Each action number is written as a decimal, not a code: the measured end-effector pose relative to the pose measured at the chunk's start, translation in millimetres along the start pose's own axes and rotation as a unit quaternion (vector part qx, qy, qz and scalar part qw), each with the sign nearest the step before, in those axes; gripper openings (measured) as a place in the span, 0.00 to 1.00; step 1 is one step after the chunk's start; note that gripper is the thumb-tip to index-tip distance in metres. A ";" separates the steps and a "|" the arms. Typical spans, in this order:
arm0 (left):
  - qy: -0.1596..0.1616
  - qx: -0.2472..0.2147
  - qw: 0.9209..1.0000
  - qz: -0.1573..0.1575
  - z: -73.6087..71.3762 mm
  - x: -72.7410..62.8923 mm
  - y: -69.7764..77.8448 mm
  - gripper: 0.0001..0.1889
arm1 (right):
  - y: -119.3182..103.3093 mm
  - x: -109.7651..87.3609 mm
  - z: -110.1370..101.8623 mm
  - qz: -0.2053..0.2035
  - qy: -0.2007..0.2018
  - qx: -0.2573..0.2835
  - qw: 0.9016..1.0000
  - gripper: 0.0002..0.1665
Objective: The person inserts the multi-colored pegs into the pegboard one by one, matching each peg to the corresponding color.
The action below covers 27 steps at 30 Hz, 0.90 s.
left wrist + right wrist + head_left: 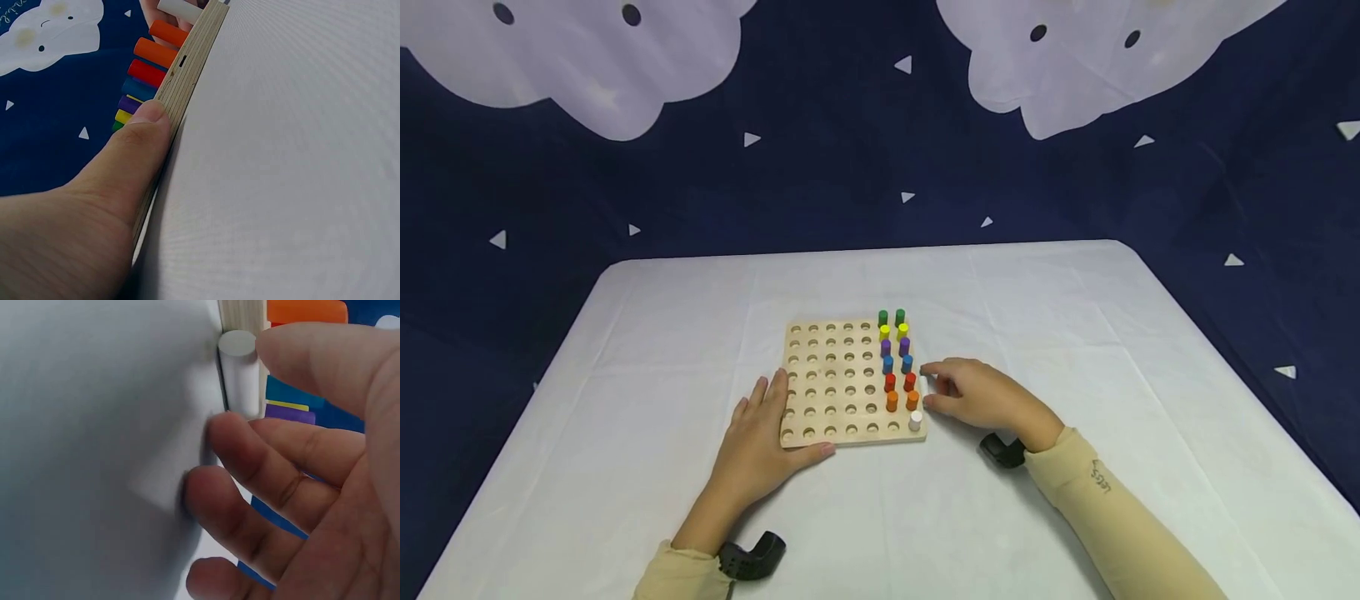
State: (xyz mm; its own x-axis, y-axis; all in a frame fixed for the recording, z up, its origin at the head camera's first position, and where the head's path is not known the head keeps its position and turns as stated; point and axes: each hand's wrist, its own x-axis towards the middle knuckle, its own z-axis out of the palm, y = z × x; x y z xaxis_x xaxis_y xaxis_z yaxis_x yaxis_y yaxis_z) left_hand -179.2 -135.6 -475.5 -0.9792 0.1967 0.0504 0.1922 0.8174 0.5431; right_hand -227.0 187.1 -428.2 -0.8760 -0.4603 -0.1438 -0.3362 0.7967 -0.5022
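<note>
A wooden pegboard (840,382) lies on the table, with two columns of coloured pegs along its right side. From back to front they run in pairs of green (883,318), yellow, purple, blue, red and orange (892,402). A single white peg (915,421) stands at the near right corner. My left hand (756,446) rests against the board's left and near edges, fingers straight, thumb (147,128) along the near edge. At the right edge, my right hand (977,392) pinches another white peg (240,378), lying on its side, between thumb and fingertips.
A white cloth covers the table (647,333). Dark blue fabric (820,183) with white clouds and triangles hangs behind it. A black wrist device (752,557) sits at the left wrist and another black device (1002,451) at the right.
</note>
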 end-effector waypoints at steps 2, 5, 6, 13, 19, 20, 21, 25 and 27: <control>-0.002 -0.001 1.000 -0.002 0.2 -0.8 0.3 0.69 | -0.5 0.1 1.8 -0.002 0.002 0.001 1.000 0.26; -0.004 -0.002 1.000 -0.004 0.5 -1.6 0.5 0.69 | 0.6 -0.8 3.8 0.001 0.009 0.011 1.000 0.24; -0.004 -0.002 1.000 -0.005 0.5 -1.8 0.6 0.69 | 1.3 -1.4 4.0 0.005 0.014 0.017 1.000 0.23; 0.000 -0.003 1.000 -0.004 1.7 -2.9 -0.1 0.69 | 7.7 -4.6 3.7 0.026 0.053 0.060 0.996 0.22; 0.000 -0.003 1.000 -0.004 2.3 -3.2 -0.7 0.69 | 12.0 -5.3 3.1 0.021 0.063 0.059 0.996 0.22; 0.000 -0.003 1.000 -0.004 2.4 -3.2 -0.7 0.69 | 12.6 -5.7 2.4 0.018 0.067 0.057 0.996 0.22; 0.000 -0.002 1.000 -0.004 2.2 -3.0 -0.7 0.69 | 12.8 -6.2 1.4 0.017 0.070 0.057 0.996 0.22; -0.002 0.001 1.000 -0.005 1.4 -1.9 0.2 0.69 | 11.1 -9.0 -5.9 0.001 0.097 0.047 0.994 0.21; -0.001 0.003 1.000 -0.004 0.7 -0.9 0.7 0.69 | 7.6 -10.7 -10.9 -0.011 0.115 0.040 0.993 0.21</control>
State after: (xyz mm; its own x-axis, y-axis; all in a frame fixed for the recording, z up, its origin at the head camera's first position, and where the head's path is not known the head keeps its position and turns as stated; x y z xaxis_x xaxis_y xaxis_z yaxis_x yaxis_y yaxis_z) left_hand -178.1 -134.8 -475.7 -0.9806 0.1912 0.0438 0.1844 0.8224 0.5381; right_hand -223.9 202.4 -421.2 -0.9277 -0.3682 0.0612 -0.3351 0.7496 -0.5708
